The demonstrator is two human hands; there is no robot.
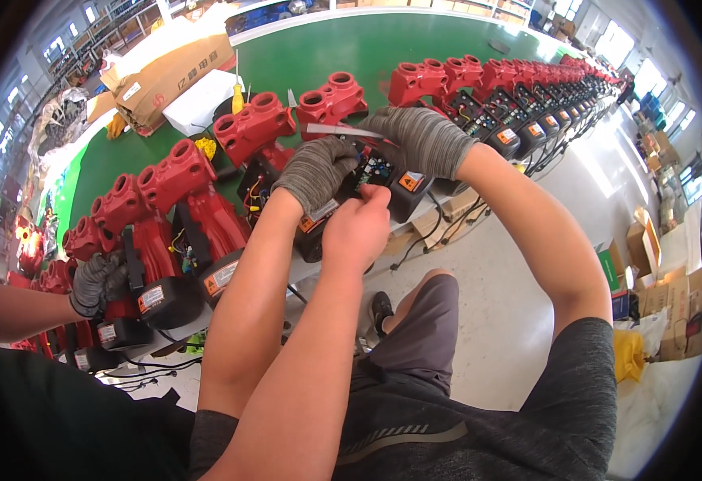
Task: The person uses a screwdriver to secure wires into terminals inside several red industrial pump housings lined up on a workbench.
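My left hand (319,172), in a grey knit glove, is closed at the open housing of a red machine in the middle of the row; what its fingertips pinch is hidden. Close by on the right, my right hand (419,143), gloved alike, curls round one end of a thin, flat pale strip (336,129) that passes above my left hand. Between my hands a green circuit board (373,168) shows inside the housing. A co-worker's bare hand (359,224) reaches in from below, its fingertips near that board.
Red machines with black bases (170,303) line the edge of a green table (335,44). A screwdriver (238,98) and a carton (166,84) are at the back left. The co-worker's gloved hand (98,284) rests at machines on the left. Black cables (427,244) hang below the edge.
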